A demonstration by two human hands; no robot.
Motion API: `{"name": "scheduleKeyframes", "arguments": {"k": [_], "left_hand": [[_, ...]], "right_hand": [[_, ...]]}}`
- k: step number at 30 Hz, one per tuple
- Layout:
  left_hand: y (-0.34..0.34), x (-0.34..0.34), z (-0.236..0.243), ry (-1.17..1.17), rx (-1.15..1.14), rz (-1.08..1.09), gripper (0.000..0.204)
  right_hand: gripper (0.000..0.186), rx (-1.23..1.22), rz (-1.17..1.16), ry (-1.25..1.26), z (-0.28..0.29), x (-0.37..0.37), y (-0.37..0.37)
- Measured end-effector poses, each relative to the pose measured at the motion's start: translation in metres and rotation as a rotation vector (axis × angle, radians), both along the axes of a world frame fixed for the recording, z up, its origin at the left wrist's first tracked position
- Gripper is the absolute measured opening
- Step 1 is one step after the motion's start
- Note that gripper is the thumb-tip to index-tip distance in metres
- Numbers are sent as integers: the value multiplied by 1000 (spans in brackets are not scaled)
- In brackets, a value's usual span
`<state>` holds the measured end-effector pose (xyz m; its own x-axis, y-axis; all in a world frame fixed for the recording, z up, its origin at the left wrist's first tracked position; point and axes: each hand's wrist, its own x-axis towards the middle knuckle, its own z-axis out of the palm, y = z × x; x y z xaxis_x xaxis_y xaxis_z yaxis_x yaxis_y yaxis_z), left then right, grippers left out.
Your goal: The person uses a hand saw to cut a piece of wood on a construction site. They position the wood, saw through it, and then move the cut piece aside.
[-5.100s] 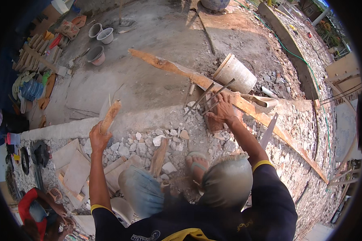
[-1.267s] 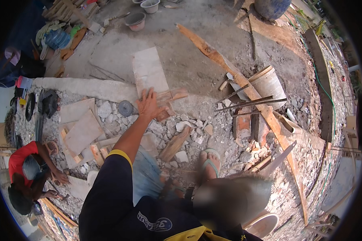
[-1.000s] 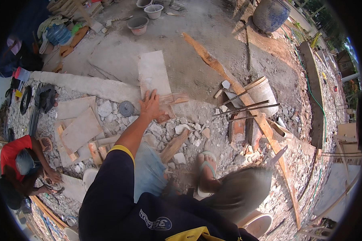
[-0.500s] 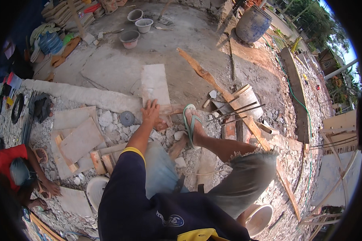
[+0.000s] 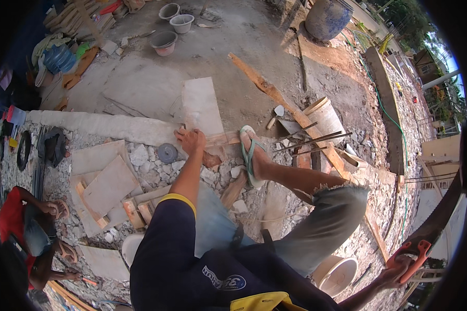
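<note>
A pale rectangular board lies with its near end on a strip of wood at the edge of the concrete floor. At its near left corner is my left hand, fingers curled in and closed on the board's edge; the fingertips are partly hidden. My right hand, low at the right rim, grips the orange handle of a handsaw, whose dark blade points up and away. My sandalled foot rests just right of the board.
A co-worker in red crouches at the left. Cut boards lie on rubble there. Steel bars, a tipped bucket and a long plank are to the right. Another bucket stands by my leg.
My left hand has gone from lying flat on the board to curled at its near left corner. My right hand has come into view with the handsaw. The co-worker has shifted posture.
</note>
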<state>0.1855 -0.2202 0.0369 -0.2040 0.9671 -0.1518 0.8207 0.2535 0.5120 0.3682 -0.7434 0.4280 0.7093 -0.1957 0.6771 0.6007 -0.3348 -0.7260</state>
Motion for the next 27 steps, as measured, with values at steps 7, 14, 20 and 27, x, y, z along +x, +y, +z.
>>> {"name": "scheduleKeyframes", "arguments": {"k": [7, 14, 20, 27], "left_hand": [[9, 7, 1, 78, -244, 11, 44], [9, 4, 7, 96, -278, -40, 47], [7, 4, 14, 51, -319, -38, 49], [8, 6, 19, 83, -339, -24, 51]], "right_hand": [[47, -93, 452, 200, -16, -67, 149], [37, -561, 848, 641, -131, -111, 259], [44, -552, 834, 812, -184, -120, 275], [48, -446, 845, 1017, -164, -128, 242]]}}
